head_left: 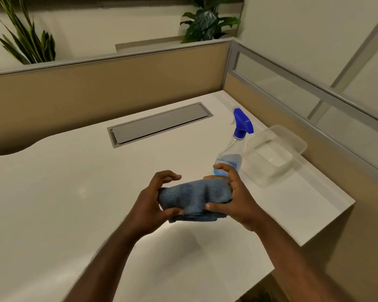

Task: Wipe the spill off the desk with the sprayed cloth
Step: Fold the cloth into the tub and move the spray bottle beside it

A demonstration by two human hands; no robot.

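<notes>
**Both hands hold the folded cloth above the worktop**

We see a blue cloth bunched into a thick folded wad and held between two bare hands, raised a little over the white worktop. The left hand grips the cloth's left end, thumb pressed on the near edge and fingers curled over the far side with the tips lifted clear. The right hand clamps the right end the same way, thumb on the near edge, fingers arched over the top. A loose lower layer of the cloth hangs below the thumbs.

Just beyond the right hand stands a clear spray bottle with a blue trigger head, upright, holding a little blue liquid; the fingers hide part of its base. Beside the bottle, to its right, lies a clear plastic container near the worktop's right edge. Farther back, a grey cable hatch is set flush in the surface. Tan partition panels fence the far side, with leafy plants behind them. We cannot make out any spill on the surface.
</notes>
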